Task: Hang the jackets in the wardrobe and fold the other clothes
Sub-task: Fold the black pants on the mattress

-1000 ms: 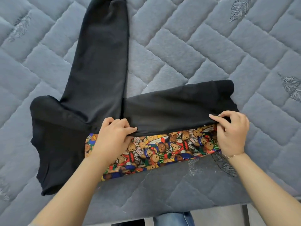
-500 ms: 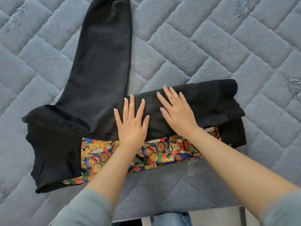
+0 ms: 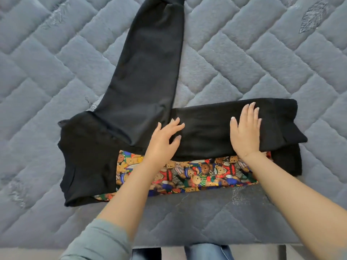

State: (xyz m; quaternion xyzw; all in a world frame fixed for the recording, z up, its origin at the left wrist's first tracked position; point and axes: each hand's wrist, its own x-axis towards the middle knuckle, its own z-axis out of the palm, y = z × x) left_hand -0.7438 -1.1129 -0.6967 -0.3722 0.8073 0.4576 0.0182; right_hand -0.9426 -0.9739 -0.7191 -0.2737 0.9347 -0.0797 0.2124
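Black knit garment (image 3: 142, 91), a long-sleeved top with a teddy-bear print panel (image 3: 197, 173), spread on a grey quilted bed (image 3: 262, 62) near its front edge. One sleeve (image 3: 221, 132) is folded across the body and runs to the person's right; the other sleeve (image 3: 148, 62) lies unfolded, stretching away up the bed. Left hand (image 3: 164, 142): fingers spread and loosely bent, resting on the folded sleeve where it meets the body, gripping nothing. Right hand (image 3: 246, 135): flat, fingers straight and close together, palm pressing the same sleeve farther toward its cuff.

Risks, as judged from this arrangement: the folded sleeve overshoots the body's right edge, its end hanging beyond the layer beneath, so a later fold may come out lopsided unless that end is tucked back. Smoothing strokes with flat palms could drag the upper layer askew over the printed panel, since nothing pins the lower hem. The garment sits close to the bed's front edge, and a pull toward the person could slide the hem over it. The far sleeve, not yet folded, may bunch if lifted by one point only.

Containers: none in view; no wardrobe, hanger, basket or drawer appears, and no other clothes can be seen on the bed
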